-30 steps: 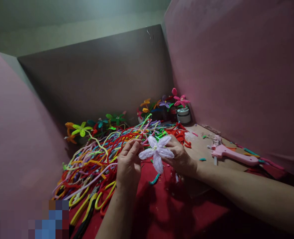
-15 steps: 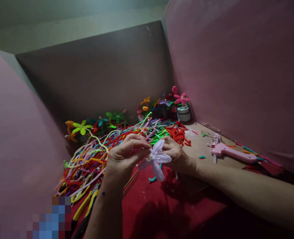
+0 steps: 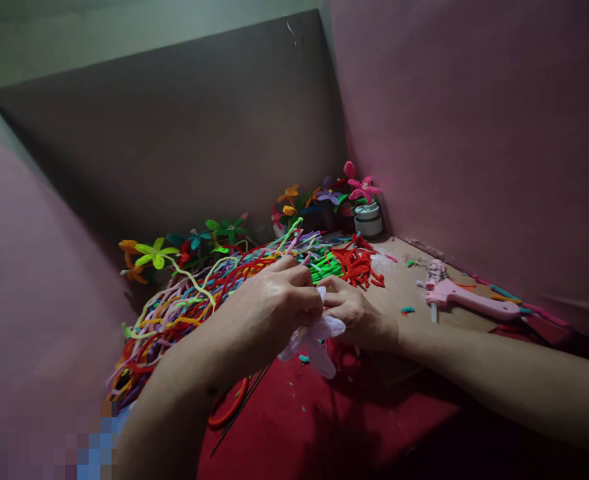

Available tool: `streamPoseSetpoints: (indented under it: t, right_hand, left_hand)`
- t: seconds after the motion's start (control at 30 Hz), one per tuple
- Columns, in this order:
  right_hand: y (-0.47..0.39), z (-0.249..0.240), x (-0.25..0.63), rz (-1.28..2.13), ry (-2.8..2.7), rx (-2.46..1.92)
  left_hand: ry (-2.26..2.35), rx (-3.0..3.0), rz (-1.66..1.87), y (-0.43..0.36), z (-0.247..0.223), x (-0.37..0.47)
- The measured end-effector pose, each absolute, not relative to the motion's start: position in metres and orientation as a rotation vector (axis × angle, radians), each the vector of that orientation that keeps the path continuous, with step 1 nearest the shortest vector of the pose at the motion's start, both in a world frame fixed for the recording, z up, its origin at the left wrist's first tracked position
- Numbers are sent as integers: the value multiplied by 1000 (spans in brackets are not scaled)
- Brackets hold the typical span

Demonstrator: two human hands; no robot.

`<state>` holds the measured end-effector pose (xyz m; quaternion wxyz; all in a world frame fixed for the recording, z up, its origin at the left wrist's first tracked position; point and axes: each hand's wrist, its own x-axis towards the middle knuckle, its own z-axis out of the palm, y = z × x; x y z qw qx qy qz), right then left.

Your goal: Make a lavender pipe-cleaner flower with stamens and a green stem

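Observation:
A pale lilac pipe-cleaner flower [image 3: 318, 352] is between my two hands above the red surface, its petals spread and its face tilted down toward me. My left hand [image 3: 280, 301] is closed at the flower's upper side, fingers pinched by a petal and covering part of the bloom. On the far side, my right hand [image 3: 357, 315] has its fingers curled behind the petals and holds the flower from there. Its stem is hidden by the hands.
Loose coloured pipe cleaners [image 3: 184, 310] are heaped at left. Red pieces [image 3: 357, 267] and green pieces [image 3: 326, 267] lie behind my hands. A pink glue gun [image 3: 469, 300] rests at right. Finished flowers [image 3: 157, 253] stand at the back, near a white jar [image 3: 368, 220]. Thin dark sticks [image 3: 239, 410] lie below.
My left hand has moved up and over the flower, turning so its back faces up. The flower now tilts further down. My right hand stays in nearly the same place.

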<state>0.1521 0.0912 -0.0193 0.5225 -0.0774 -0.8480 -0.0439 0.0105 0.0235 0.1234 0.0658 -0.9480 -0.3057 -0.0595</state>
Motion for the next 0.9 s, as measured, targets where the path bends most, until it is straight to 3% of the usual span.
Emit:
streamPoseSetpoints:
  t: [0.33,0.9]
  right_hand:
    - [88,-18,151,-115,-2042,-217]
    - [90,-15,151,-91,-2034,-206]
  left_hand:
    - [-933,-2898,-23,31,121,4]
    - [-1332,-2882,-394,40,108,-15]
